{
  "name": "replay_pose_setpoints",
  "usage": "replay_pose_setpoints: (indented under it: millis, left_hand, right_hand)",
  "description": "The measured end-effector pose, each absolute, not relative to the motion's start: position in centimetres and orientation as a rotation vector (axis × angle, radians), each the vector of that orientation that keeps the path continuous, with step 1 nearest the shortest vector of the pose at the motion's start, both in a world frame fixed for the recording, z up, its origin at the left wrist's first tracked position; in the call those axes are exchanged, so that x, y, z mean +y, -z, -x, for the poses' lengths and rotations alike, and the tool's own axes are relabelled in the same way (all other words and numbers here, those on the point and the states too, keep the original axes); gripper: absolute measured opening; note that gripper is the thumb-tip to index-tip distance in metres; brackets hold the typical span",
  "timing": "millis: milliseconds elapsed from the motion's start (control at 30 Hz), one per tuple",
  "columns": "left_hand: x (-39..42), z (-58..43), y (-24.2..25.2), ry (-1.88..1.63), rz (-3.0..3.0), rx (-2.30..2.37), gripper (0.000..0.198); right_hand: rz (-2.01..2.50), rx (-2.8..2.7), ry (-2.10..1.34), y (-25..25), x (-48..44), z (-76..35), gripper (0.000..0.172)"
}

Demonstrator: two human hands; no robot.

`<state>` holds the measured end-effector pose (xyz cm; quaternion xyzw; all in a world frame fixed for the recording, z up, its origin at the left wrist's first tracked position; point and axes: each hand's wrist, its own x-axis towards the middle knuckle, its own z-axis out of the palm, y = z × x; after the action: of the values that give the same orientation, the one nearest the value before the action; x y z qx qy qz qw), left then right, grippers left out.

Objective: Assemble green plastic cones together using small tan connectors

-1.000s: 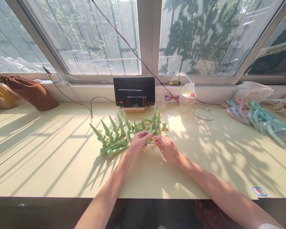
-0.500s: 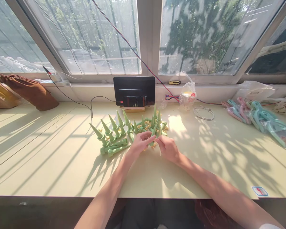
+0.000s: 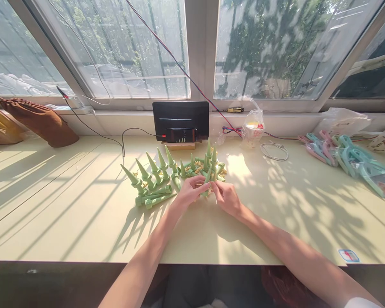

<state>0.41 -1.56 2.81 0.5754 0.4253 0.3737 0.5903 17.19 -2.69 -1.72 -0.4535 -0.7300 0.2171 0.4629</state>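
My left hand point(image 3: 191, 191) is closed around a green plastic watering spike point(image 3: 208, 174), its pointed end up. Close against it, my right hand point(image 3: 227, 198) pinches at the same spot; what lies between its fingertips is too small or hidden to tell. To the left, several green spikes point(image 3: 155, 168) stand upright in a row with tips up. In front of that row, two more green spikes point(image 3: 160, 200) lie on their sides. Behind my hands is a pile of green parts and small yellowish pieces point(image 3: 199, 164), partly covered by my fingers.
A black tablet point(image 3: 180, 115) leans at the back with a phone point(image 3: 181, 135) before it. A brown drawstring pouch point(image 3: 41, 122) lies at the left. On the right are a coiled white cable point(image 3: 274, 152), a plastic-bagged cup point(image 3: 253, 127) and bagged pastel hangers point(image 3: 356, 158).
My right hand's fingertips have shifted slightly and sit closer against the left fingertips. The surrounding spikes stay where they were.
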Motion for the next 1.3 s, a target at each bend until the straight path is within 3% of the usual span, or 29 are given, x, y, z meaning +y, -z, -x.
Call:
replay_pose_setpoints:
  millis: [233,633,933,1300]
  left_hand:
    - [-1.1,0.0,-2.4,-0.945,-1.2,1.081,0.037]
    - [-0.9,-0.1,-2.4,-0.965,-1.142,1.114,0.04]
    - [-1.0,0.0,-2.3,-0.938,-1.21,1.1,0.037]
    - [-0.9,0.1,-1.7,-0.926,-1.376,1.048,0.039]
  right_hand:
    - [1.066,-1.805,-0.498,1.7,-2.5,-17.2,0.023]
    - [1.057,-2.026,-0.195,2.5,-2.1,-17.4,0.021]
    - [1.108,-2.126,-0.166,2.2,-2.5,-17.5,0.027]
    - [1.016,-1.946,-0.529,2.3,-2.3,-17.5,0.03]
